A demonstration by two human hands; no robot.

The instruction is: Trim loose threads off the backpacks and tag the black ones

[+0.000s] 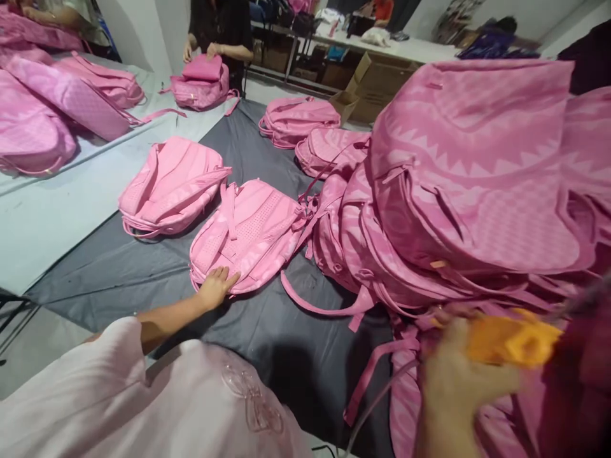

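Note:
My left hand [216, 286] reaches out over the dark grey sheet [143, 270] and rests its fingers on the bottom edge of a pink backpack [248, 232] lying face down. The fingers lie fairly flat and hold nothing. My right hand [458, 375] is blurred at the lower right, closed round an orange tool [513, 340]. It hovers by the straps at the foot of a tall heap of pink backpacks [458, 184].
Another pink backpack [169, 184] lies left of the first, more lie behind [298, 119]. A person in black handles a backpack [203, 83] at the far end. Pink bags [42, 121] pile on the pale table at left. Cardboard boxes [370, 83] stand behind.

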